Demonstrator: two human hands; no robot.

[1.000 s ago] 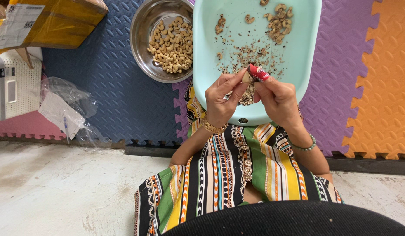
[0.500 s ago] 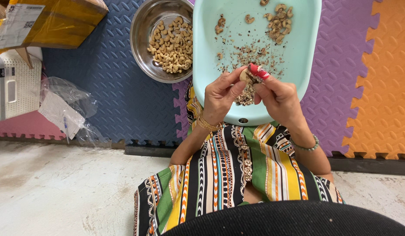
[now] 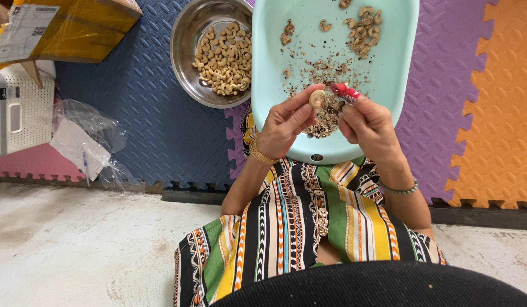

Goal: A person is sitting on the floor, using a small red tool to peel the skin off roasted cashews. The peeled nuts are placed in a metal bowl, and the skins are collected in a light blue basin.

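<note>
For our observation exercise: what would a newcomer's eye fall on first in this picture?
Probably the pale cashew pinched in the left hand over the mint-green tray, beside the right hand with its red-wrapped fingertip. Next, the steel bowl of nuts on the blue mat, left of the tray.

Bright, even light with soft shadows, sharp focus throughout, perhaps slight wide-angle bending at the edges

The left hand (image 3: 286, 122) pinches a pale cashew (image 3: 317, 97) over the mint tray (image 3: 388, 79) — the right hand (image 3: 368, 122) grips a red-wrapped tool (image 3: 346, 91) just beside it.
</note>
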